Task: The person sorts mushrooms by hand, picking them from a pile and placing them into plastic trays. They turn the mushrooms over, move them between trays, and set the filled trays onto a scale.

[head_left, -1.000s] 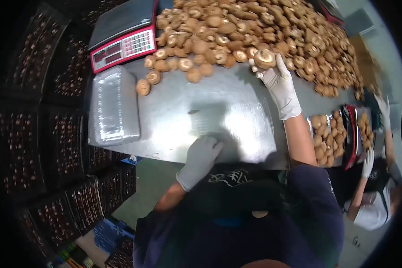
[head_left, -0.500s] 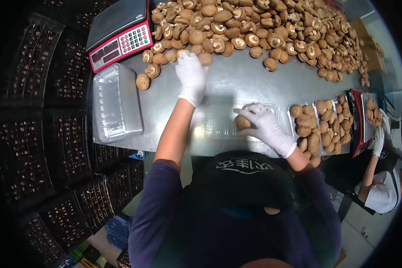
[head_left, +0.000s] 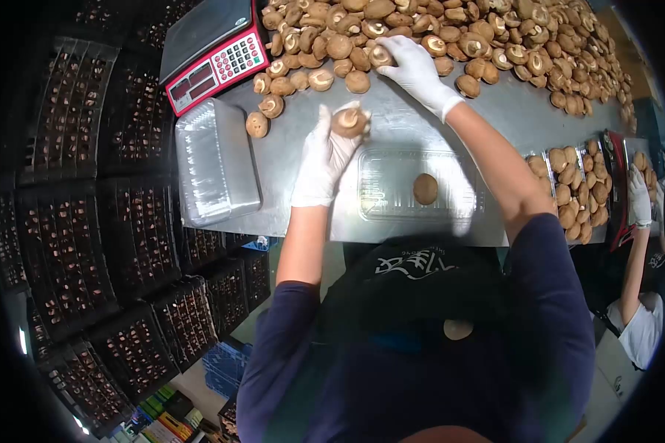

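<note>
White-gloved left hand (head_left: 325, 157) cups one mushroom (head_left: 349, 123) beside the tray (head_left: 388, 201), right hand (head_left: 421, 74) pinches another mushroom (head_left: 380, 56) beyond; I fear loose-fingered drops.

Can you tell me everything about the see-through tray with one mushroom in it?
The see-through tray is shallow, with rounded corners and lots of little ridges, and looks like thin, shiny plastic. It lies flat on the grey metal table, right in front of the person. One brown mushroom sits near its middle, smooth cap up. Bright glare makes its right end hard to see. Neither the left hand nor the right hand is touching it.
</note>
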The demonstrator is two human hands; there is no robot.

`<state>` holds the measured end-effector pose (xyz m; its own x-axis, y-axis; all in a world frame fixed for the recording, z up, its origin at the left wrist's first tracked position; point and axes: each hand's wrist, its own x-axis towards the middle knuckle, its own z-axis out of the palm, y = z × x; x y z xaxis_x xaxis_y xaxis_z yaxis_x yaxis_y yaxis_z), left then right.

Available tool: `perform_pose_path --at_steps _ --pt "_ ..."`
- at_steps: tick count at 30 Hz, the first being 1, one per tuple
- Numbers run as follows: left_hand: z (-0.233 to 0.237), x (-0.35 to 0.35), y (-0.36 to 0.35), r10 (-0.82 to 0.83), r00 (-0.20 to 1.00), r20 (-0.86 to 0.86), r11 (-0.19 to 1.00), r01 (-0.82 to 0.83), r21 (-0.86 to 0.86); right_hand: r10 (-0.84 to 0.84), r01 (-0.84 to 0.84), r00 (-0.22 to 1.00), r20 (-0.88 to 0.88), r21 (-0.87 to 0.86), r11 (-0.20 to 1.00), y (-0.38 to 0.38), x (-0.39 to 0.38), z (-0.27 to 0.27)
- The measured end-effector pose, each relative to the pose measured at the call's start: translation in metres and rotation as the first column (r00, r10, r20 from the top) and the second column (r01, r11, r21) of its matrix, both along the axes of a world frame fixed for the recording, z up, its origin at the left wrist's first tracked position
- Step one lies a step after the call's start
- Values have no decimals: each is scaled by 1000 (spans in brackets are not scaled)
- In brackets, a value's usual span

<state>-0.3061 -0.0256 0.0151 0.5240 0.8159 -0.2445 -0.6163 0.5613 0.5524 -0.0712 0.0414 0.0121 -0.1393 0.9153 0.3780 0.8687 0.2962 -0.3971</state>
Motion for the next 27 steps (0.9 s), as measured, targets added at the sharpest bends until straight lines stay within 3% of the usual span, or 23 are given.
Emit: perform_pose_path --at_steps 1,2,3,4,5,7,8,9,10,12,13,15,16,17,18,19,20,21,22,23,24,25,27 --pt "-1 -1 -2 -54 996 67 998 56 -16 -8 8 1000 0 1 1000 -12 -3 8" --pt "13 7 -10 16 996 -89 997 -22 -73 -62 -14 897 -437 -168 986 -23 -5 14" --pt "22 12 -19 6 997 -80 997 -12 -75 -179 -104 614 -769 -304 947 -35 -3 22" --pt "29 16 -29 37 960 -276 999 -25 44 -269 -303 365 -891 -387 871 -47 2 32" --pt "32 20 -39 89 886 -456 986 -14 166 -299 -468 167 -940 -342 815 -59 11 38" --pt "30 37 -65 260 649 -715 888 129 441 -457 -547 -100 -884 -335 767 -79 14 46" --pt "23 37 -71 455 480 -750 702 324 634 -457 -536 -103 -884 -337 774 -83 19 42" --pt "13 36 -75 659 327 -677 460 537 707 -484 -582 -165 -859 -311 751 -87 24 36" --pt "5 35 -77 657 330 -677 457 540 707 -511 -628 -224 -830 -279 727 -90 28 31" --pt "-3 35 -79 782 270 -562 246 695 676 -526 -611 -236 -817 -296 734 -99 25 34" --pt "-5 35 -80 780 272 -563 244 696 675 -543 -598 -245 -803 -315 737 -102 24 35" --pt "1 35 -81 801 264 -537 233 690 685 -499 -640 -242 -832 -250 727 -112 28 38" --pt "6 34 -78 802 259 -539 235 691 683 -499 -604 -134 -856 -328 726 -123 32 43" --pt "12 33 -71 771 263 -580 306 645 700 -495 -560 -25 -869 -398 727 -136 31 57" --pt "15 32 -61 738 268 -619 379 595 709 -489 -444 -47 -871 -421 791 -158 27 75" --pt "9 32 -43 801 238 -549 345 566 749 -405 -497 156 -901 -426 756 -181 46 77" --pt "8 32 -27 818 215 -533 342 562 753 -306 -477 458 -834 -521 707 -205 58 100" --pt "8 33 -10 834 193 -516 340 557 758 -236 -527 565 -791 -565 635 -228 72 117" --pt "1 35 7 840 151 -521 354 574 738 -297 -520 703 -646 -752 405 -253 85 138" --pt "-9 38 25 846 109 -522 368 588 720 -156 -288 925 -345 -908 303 -272 95 155" --pt "-19 43 39 855 54 -515 383 605 698 226 -207 971 -73 -725 657 -308 117 134" --pt "-19 49 49 856 51 -514 385 599 702 152 -63 988 29 -825 561 -312 111 155" --pt "-19 59 63 790 -111 -604 524 634 569 75 58 988 133 -780 623 -314 111 154"
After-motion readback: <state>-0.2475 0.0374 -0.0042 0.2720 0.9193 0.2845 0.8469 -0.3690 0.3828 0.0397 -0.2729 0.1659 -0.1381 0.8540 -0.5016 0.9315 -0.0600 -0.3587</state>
